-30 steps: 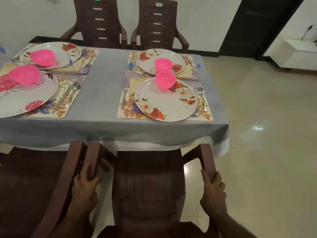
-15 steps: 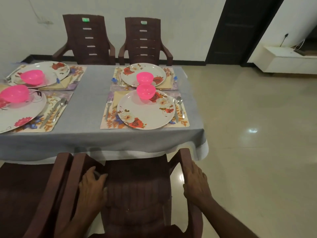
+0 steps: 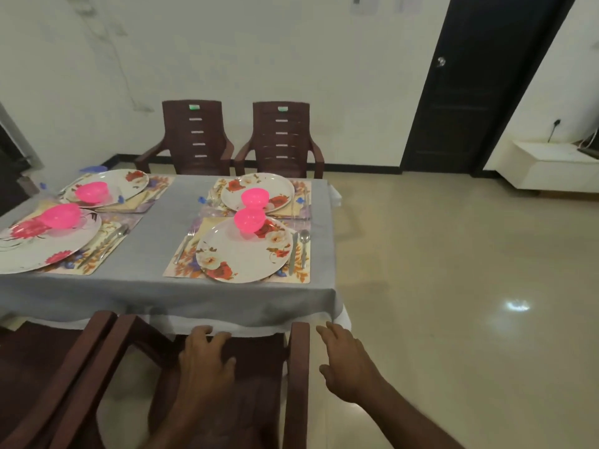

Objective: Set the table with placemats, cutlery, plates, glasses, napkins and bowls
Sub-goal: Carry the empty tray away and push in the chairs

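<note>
Four places are laid on the table (image 3: 168, 286), each with a plate (image 3: 241, 251) and pink bowl (image 3: 249, 220). Nothing is held: the left hand (image 3: 207, 361) and right hand (image 3: 343, 361) are open over the chair (image 3: 298, 367). A check for glasses is likely needed next.

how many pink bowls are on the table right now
4, one per plate: near-right bowl, far-right bowl, near-left bowl, far-left bowl. The table's left end is cut off, so more may be hidden.
</note>
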